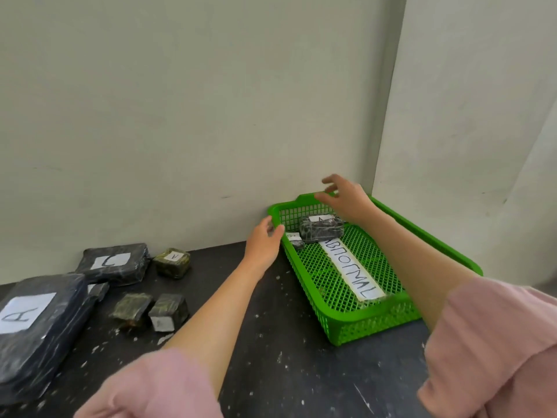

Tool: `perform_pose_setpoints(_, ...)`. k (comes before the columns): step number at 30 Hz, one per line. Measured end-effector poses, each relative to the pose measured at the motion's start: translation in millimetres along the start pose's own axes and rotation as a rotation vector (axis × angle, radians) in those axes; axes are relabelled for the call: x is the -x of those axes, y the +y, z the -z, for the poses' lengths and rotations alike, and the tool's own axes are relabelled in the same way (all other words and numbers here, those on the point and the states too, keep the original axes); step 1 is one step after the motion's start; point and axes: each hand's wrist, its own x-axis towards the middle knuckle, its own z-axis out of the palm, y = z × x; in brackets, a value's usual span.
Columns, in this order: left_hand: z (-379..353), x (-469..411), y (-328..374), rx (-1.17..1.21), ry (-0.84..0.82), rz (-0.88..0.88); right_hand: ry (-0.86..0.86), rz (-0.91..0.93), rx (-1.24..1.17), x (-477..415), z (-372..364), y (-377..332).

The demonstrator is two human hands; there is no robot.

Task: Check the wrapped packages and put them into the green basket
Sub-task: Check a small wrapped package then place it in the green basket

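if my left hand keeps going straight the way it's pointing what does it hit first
Probably the green basket: your left hand points up and right at its far-left corner, fingertips already about at the rim. Beyond that stands the wall. Depth is hard to judge.

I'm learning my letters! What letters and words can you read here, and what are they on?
"A": white label on the big black wrapped package.
"A": label on the small olive wrapped block.
"A": label on the dark package in the green plastic basket.
"J" or "C", unclear: flat black package.
White paper strip in the basket: upside down, unclear.
Tiny package: label too small.
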Motion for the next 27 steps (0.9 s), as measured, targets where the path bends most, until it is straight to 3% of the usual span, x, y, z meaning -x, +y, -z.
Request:
perform_pose_setpoints(4, 40.8, 49.9, -0.9, 0.009, 0.181, -0.121, 0.073, 0.146, -0.165, 37.8, -19.5, -57.6)
perform_pose_setpoints(7, 88.9, 107.7, -30.5, -0.134, 0.311, -0.216, 0.083, 0.211, -0.285, 68.4, -53.4, -95.7)
perform_pose_setpoints(10, 139.4, 159.9, -74.9, -0.313, 0.391, -0.205, -0.002, 0.227, -0.305, 99.2, -106.9, -118.2)
perform_pose_setpoints(16, 199.4, 221.2, -141.1, -0.813, 0.149, -0.029, -0.269, 0.152, -0.185, 143.8, -202.9, -135.3)
perform_pose_setpoints(22, 204.1, 223.1, -148.6, -0.821, 0.14, -0.067, -0.238, 0.099, -0.134, 147.5, -221.8, -151.9)
perform_pose_setpoints(27, 204.3, 221.4, -150.1, -0.815, 0.156, -0.065, -0.152, 0.024, -0.343, 178.9, -206.2, -145.8)
